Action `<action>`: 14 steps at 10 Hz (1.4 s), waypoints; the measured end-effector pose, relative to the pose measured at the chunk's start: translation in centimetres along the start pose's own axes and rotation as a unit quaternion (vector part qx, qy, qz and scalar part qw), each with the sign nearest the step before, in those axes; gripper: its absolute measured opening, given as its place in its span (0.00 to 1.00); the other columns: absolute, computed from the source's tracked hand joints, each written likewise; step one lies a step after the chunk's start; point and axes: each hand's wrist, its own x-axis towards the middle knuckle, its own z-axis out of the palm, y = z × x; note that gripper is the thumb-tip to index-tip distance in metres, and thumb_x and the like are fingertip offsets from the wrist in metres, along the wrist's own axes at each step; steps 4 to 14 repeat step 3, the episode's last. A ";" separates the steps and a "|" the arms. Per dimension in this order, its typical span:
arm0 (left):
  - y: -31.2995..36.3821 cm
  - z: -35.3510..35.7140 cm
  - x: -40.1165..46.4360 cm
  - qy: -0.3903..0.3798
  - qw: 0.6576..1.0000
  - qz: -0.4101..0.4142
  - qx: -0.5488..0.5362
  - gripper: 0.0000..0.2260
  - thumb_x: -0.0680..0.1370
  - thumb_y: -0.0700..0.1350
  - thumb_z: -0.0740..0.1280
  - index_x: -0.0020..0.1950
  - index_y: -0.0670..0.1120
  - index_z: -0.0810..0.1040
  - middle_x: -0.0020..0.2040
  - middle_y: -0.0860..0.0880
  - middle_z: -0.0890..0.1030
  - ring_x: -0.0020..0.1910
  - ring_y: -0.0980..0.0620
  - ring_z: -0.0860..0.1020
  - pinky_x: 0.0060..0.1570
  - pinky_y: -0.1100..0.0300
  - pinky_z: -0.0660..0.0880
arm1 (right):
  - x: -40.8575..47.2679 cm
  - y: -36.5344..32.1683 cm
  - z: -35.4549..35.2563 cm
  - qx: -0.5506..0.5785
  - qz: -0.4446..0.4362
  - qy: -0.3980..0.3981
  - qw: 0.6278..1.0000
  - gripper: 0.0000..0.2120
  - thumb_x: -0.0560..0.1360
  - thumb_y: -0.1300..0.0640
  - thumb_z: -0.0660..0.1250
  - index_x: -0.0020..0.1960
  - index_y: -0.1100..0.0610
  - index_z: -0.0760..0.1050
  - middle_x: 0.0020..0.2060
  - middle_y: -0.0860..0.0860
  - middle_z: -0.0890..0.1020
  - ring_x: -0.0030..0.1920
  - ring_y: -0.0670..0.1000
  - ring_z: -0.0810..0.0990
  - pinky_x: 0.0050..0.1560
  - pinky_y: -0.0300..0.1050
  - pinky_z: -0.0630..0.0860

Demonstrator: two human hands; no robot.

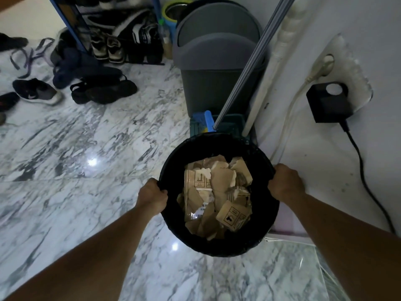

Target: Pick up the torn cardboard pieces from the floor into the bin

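Now at final step, likely: torn cardboard pieces [217, 198] inside black bin [219, 248]; left hand [153, 197], right hand [285, 183] gripping its rim; next, setting bin beside grey bin [217, 68]

We saw the bin [219, 246], round and black with a dark liner, upright over the marble floor close by the wall. Inside it lay the cardboard pieces [217, 196], brown and torn, heaped loosely and overlapping; several bore black printed handling symbols and one a white label.
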 end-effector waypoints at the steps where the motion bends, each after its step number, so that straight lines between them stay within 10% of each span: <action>1: 0.3 -0.1 -0.7 -0.017 1.000 -0.005 -0.024 0.13 0.76 0.45 0.66 0.58 0.41 0.74 0.54 0.42 0.79 0.52 0.42 0.78 0.43 0.57 0.71 | -0.1 0.1 0.2 0.013 -0.012 -0.012 1.000 0.13 0.75 0.64 0.65 0.59 0.66 0.73 0.54 0.64 0.79 0.54 0.62 0.79 0.49 0.47 0.75; 3: 2.3 -2.3 -4.6 -0.035 0.999 0.008 0.003 0.29 0.75 0.50 0.69 0.72 0.41 0.64 0.69 0.41 0.71 0.68 0.42 0.71 0.60 0.55 0.70 | -1.6 0.2 -0.9 0.037 -0.040 -0.059 0.997 0.18 0.73 0.62 0.65 0.62 0.63 0.70 0.55 0.62 0.79 0.54 0.60 0.79 0.48 0.43 0.75; 14: 2.3 -2.3 -4.6 -0.035 0.999 0.008 0.003 0.29 0.75 0.50 0.69 0.72 0.41 0.64 0.69 0.41 0.71 0.68 0.42 0.71 0.60 0.55 0.70 | -1.6 0.2 -0.9 0.037 -0.040 -0.059 0.997 0.18 0.73 0.62 0.65 0.62 0.63 0.70 0.55 0.62 0.79 0.54 0.60 0.79 0.48 0.43 0.75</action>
